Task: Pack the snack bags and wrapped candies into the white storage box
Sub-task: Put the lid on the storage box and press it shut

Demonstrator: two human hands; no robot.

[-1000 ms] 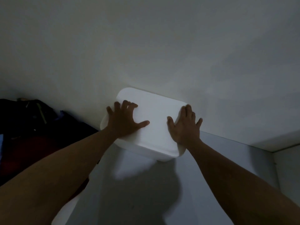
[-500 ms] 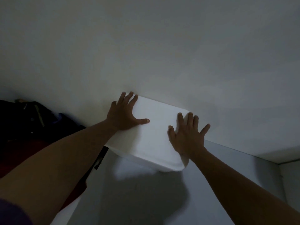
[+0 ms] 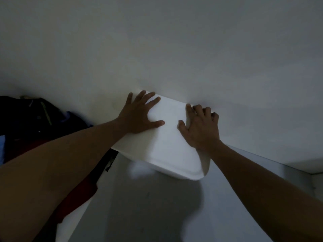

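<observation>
At twelve o'clock from me, high up and against the pale wall, sits the white rectangular plastic storage box with rounded corners (image 3: 167,147), lid on. Its near end overhangs the grey ledge or shelf (image 3: 253,165) it rests on; whether the far end touches the wall I cannot tell.

Left hand (image 3: 139,116): flat, fingers spread wide, palm pressed on the lid toward its ten o'clock corner. Gripping nothing.
Right hand (image 3: 201,126): set on the lid's two o'clock edge, fingers (image 3: 208,110) curled over the far rim, thumb on top. It looks like a loose hook on that rim, not a firm clamp.
Both arms stretched up and apart, box between them.

No snack bags or candies in view. Lighting poor. Dark pile of bags or clothing (image 3: 40,119) at nine o'clock, well apart from the box.

Judgement: the step is moving the closed box on this high perch, which way I cannot say. To do it well:
- keep both palms level so the lid does not tip
- shift weight evenly; the overhanging near end may dip
- get thumbs under the near rim before trusting a lift
- move slowly, contents unseen and may slide

Risk: box tilting off at six o'clock, toward my face.
</observation>
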